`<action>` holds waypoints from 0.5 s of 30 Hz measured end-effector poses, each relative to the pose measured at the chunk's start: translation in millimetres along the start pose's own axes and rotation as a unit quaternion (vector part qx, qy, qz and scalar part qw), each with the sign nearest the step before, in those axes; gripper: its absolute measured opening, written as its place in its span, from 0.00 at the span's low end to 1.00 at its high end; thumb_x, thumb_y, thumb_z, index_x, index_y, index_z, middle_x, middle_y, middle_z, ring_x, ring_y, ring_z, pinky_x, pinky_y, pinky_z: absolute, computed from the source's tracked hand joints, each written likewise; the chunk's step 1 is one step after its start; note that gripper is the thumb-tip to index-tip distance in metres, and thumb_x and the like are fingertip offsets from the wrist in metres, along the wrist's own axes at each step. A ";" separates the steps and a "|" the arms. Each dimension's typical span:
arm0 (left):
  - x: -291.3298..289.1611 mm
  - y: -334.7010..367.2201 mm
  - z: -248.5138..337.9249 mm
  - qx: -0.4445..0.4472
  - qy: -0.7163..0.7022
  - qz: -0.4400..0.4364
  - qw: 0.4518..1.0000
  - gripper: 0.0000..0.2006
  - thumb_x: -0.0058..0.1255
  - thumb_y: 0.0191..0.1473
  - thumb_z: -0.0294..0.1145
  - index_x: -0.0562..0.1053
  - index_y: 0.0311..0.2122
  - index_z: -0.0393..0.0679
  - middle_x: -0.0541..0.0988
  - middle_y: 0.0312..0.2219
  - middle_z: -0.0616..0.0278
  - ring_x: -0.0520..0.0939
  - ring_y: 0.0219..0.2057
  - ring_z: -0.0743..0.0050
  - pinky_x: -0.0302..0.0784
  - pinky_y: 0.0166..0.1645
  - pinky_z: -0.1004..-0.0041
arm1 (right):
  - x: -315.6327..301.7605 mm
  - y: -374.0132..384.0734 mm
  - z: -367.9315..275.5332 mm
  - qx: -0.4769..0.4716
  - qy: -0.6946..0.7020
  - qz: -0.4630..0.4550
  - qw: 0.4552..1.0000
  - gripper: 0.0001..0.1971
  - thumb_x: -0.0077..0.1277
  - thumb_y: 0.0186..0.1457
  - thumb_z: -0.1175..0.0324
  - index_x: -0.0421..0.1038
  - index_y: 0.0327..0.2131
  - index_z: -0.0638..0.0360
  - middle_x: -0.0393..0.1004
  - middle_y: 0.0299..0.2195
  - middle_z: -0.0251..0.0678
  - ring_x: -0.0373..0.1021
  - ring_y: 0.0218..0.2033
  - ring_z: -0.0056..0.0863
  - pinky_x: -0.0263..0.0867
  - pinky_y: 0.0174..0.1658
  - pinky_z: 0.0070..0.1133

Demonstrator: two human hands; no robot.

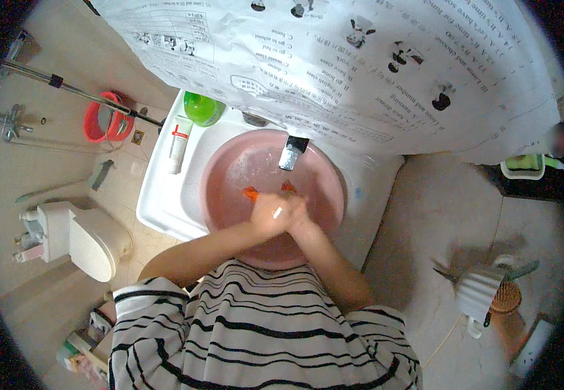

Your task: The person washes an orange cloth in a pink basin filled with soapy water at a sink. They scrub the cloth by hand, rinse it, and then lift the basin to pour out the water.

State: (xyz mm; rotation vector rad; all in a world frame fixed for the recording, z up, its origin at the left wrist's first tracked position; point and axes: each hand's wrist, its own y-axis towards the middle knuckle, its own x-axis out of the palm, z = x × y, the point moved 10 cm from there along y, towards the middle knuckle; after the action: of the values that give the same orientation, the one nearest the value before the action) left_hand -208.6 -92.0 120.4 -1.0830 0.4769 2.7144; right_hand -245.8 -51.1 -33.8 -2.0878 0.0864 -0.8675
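Observation:
My left hand and my right hand are pressed together over a pink basin. Bits of a soft-looking orange thing poke out beyond the fingers of both hands, so both are closed around it. Its full shape is hidden, and the fingers are slightly blurred. A small white patch lies on the back of my left hand. The basin sits in a white washbasin and holds water with some foam at its left. A chrome tap reaches over the basin's far rim.
On the left ledge lie a white tube with red marking and a green bottle. Printed paper sheets hang beyond the tap. A toilet and red bucket stand left. At right are a white appliance and wicker item.

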 end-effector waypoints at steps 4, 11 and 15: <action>28.6 -4.7 -44.3 -0.033 0.055 -0.095 0.993 0.13 0.43 0.51 0.44 0.77 0.25 0.50 0.76 0.17 0.54 0.77 0.18 0.54 0.73 0.26 0.61 | -14.1 -8.7 -2.7 -0.002 -0.053 0.058 0.997 0.19 0.33 0.59 0.53 0.62 0.46 0.56 0.67 0.43 0.37 0.65 0.44 0.28 0.62 0.48 0.29; 63.4 1.4 -172.5 -0.173 0.114 -0.220 0.953 0.18 0.38 0.54 0.49 0.68 0.47 0.54 0.73 0.39 0.50 0.75 0.41 0.55 0.70 0.43 0.57 | -41.1 35.3 -82.5 -0.230 -0.694 0.132 0.669 0.26 0.43 0.54 0.60 0.55 0.54 0.60 0.63 0.48 0.52 0.60 0.51 0.45 0.56 0.52 0.30; 126.1 -5.7 -171.8 -0.091 0.245 -0.318 0.911 0.23 0.38 0.54 0.48 0.60 0.54 0.54 0.67 0.49 0.54 0.68 0.50 0.53 0.69 0.46 0.56 | -66.9 65.3 -67.3 -0.242 -0.734 0.141 0.619 0.25 0.43 0.53 0.62 0.55 0.54 0.56 0.63 0.48 0.54 0.59 0.51 0.49 0.56 0.52 0.33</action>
State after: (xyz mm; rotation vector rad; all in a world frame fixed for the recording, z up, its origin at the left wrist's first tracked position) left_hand -188.3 -142.2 -85.7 -1.6314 -0.0814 1.9344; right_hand -321.9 -115.2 -91.8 -2.5178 -0.2580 1.3503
